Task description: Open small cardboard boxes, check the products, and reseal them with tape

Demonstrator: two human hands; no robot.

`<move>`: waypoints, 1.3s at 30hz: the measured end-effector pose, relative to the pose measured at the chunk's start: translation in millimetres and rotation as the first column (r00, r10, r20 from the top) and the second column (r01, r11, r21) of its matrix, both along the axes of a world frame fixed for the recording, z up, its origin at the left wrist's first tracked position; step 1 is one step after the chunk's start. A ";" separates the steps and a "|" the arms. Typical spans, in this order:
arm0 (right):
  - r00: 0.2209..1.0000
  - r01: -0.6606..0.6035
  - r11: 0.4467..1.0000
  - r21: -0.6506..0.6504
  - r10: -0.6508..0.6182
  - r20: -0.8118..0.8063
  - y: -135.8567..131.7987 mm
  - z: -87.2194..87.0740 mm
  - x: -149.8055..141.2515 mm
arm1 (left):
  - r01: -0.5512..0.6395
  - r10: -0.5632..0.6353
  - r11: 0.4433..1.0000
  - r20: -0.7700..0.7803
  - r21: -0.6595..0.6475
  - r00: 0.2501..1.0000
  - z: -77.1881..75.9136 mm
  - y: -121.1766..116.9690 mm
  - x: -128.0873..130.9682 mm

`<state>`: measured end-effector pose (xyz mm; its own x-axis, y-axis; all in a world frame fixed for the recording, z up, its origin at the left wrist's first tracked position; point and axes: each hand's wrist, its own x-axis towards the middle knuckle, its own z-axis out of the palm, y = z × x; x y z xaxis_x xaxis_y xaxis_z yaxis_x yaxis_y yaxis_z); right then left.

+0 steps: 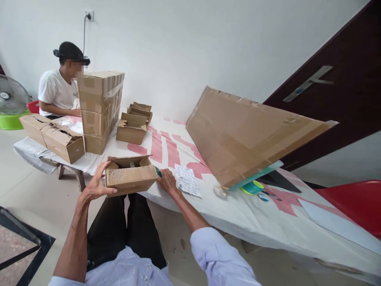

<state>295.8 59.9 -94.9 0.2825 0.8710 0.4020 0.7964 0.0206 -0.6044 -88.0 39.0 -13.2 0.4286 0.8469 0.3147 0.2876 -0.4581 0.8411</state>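
Note:
A small cardboard box (pixel 131 177) with its top flaps raised sits at the table's front edge, above my legs. My left hand (pixel 99 182) grips its left end, fingers at the top corner and thumb along the lower front. At the right end, my right hand (pixel 167 180) is closed around a small green tool (pixel 158 172) whose tip meets the box's upper corner. Most of the tool is hidden by my fingers, so its exact kind does not show. Just right of that hand lies a sheet of paper (pixel 188 180) with dark markings.
Several open small boxes (pixel 131 133) stand behind, beside a tall taped carton stack (pixel 97 115). Closed boxes (pixel 55 137) lie at left, near a seated person (pixel 59 91). A large cardboard panel (pixel 250 135) leans at right, by a tape roll (pixel 252 187) and a red chair (pixel 357 202).

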 end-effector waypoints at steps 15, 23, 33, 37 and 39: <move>0.839 -0.527 0.847 0.064 0.507 0.200 -40.4 114.8 -68.2 | 0.035 -0.036 0.999 0.074 0.015 0.997 -5.0 -12.6 5.5; 0.860 -0.506 0.845 -0.174 0.509 -0.032 -37.0 146.2 -63.8 | 0.053 -0.053 0.999 0.078 0.007 0.996 -11.1 -11.8 5.5; 0.777 -0.613 0.781 -0.121 0.569 -0.268 -20.5 155.5 -79.7 | 0.042 -0.045 0.998 0.055 0.045 0.998 -6.6 -7.3 12.1; 0.775 -0.605 0.796 -0.037 0.578 -0.256 -26.7 152.8 -85.7 | 0.050 -0.051 0.998 0.024 0.043 0.998 -4.2 -3.3 14.0; 0.770 -0.608 0.794 -0.001 0.589 -0.243 -27.1 151.0 -89.5 | 0.047 -0.048 0.997 0.008 0.054 0.999 -0.7 -1.5 15.9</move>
